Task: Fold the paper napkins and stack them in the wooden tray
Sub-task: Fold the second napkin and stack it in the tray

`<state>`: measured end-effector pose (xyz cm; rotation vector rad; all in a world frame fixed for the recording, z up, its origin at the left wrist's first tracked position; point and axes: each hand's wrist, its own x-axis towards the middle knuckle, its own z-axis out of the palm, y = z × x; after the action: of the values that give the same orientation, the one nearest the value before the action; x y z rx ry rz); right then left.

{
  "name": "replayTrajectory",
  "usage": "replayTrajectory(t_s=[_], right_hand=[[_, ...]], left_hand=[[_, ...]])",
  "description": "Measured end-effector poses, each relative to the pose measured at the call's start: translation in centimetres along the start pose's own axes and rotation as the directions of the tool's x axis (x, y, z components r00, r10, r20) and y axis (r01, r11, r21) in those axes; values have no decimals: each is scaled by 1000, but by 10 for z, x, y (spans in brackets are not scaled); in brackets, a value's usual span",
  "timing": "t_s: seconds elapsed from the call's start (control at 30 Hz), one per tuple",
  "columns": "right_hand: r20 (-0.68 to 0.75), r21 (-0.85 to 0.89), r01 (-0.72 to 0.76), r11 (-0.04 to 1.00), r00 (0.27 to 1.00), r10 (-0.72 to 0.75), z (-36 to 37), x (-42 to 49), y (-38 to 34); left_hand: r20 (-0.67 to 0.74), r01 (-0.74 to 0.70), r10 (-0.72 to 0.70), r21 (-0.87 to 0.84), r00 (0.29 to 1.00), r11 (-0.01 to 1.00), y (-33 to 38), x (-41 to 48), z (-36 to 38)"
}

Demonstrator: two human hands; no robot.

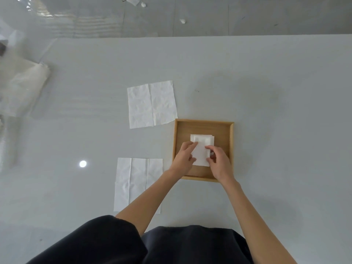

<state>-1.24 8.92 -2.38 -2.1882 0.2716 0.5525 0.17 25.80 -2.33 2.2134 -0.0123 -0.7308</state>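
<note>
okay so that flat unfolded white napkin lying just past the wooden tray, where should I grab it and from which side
Judging by its pose, pinch the unfolded white paper napkin at its near right corner, beside the square wooden tray. It lies flat on the grey table with every edge free, and that corner looks closest to the left hand. Peel upward, since thin paper offers no thickness.
</note>
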Motion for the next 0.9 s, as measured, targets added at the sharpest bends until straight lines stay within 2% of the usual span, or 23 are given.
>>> replayTrajectory(t_s=[0.17,0.47,0.73,0.9], right_hand=[[-44,5,-9,1000,999,10,4,4,4],[-126,-166,-14,986,992,-7,13,2,4],[-101,-116,35,993,994,-46,16,0,12],[-154,45,-71,996,985,77,12,2,15]], left_hand=[[3,-24,23,48,1000,999,1,6,3],[-18,-62,63,67,998,996,-3,7,6],[-89,-48,51,32,995,998,-5,4,8],[-142,104,-112,-63,983,993,1,3,3]])
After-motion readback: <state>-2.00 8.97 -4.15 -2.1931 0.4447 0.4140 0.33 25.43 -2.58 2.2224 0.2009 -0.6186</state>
